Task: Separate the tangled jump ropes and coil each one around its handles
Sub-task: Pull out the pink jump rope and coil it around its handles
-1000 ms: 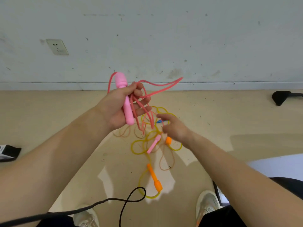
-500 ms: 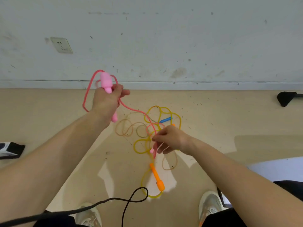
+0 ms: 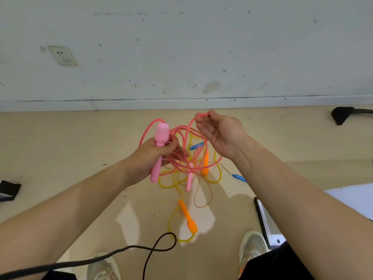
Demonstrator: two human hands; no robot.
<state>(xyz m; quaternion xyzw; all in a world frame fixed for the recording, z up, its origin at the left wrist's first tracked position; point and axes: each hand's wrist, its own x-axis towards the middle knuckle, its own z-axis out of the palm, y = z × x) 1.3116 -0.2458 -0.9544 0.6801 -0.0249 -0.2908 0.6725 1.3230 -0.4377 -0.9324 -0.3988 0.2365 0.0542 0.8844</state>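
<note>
My left hand (image 3: 153, 156) wraps the chunky pink plastic jump-rope handle (image 3: 160, 136), near upright. Right hand (image 3: 222, 134) pinches a loop of its thin pink cord (image 3: 198, 115) just up-right of that handle, so I'd wind from there. Second pink handle (image 3: 189, 178) dangles below, above the yellow rope with orange handles (image 3: 188, 217) on the floor (image 3: 80, 148). Open room rightward.

You hold the pink rope (image 3: 177, 160) raised: one handle (image 3: 160, 138) upright, cord looped, other handle (image 3: 189, 179) dangling. The yellow rope (image 3: 188, 218), orange-handled, and the blue-handled rope (image 3: 239, 177) lie tangled on the floor (image 3: 60, 158).
</note>
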